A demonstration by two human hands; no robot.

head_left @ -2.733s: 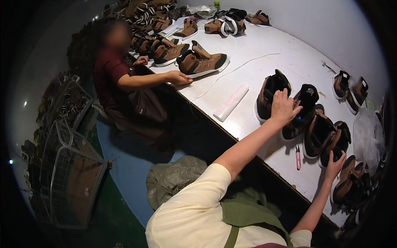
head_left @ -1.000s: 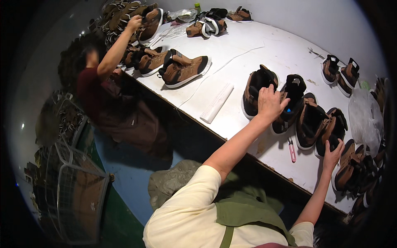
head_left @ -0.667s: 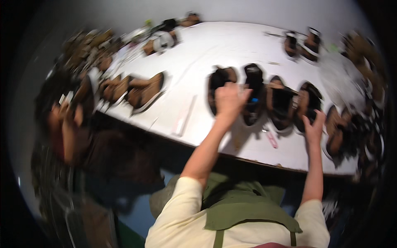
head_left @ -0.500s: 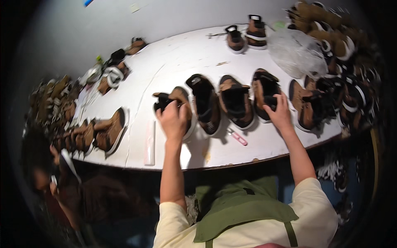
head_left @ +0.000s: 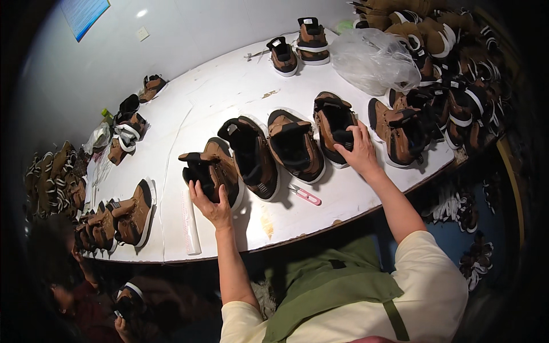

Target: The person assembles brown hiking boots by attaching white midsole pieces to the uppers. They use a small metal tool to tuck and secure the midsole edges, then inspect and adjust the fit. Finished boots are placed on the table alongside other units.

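Observation:
Brown high-top shoes with black linings stand in a row on the white table. My left hand (head_left: 210,204) grips the near end of the leftmost shoe (head_left: 222,158), thumb and fingers apart on its collar. At the row's right, my right hand (head_left: 360,151) holds the heel collar of another shoe (head_left: 333,123), its thumb at the opening. Between them stand two more shoes, one tilted (head_left: 249,154) and one upright (head_left: 295,146), untouched. Pink-handled thread snips (head_left: 306,195) lie on the table near the row.
A pale ruler-like strip (head_left: 190,223) lies left of my left hand. More shoes (head_left: 134,214) rest on their sides at left. Piles of shoes (head_left: 457,108) and a clear plastic bag (head_left: 377,60) crowd the right. Another person's hand (head_left: 121,326) is at lower left, beside a shoe.
The view has shifted, so the table sits further left and lower. My left hand has moved from over the leftmost shoe's opening to its near end. My right hand stays on its shoe.

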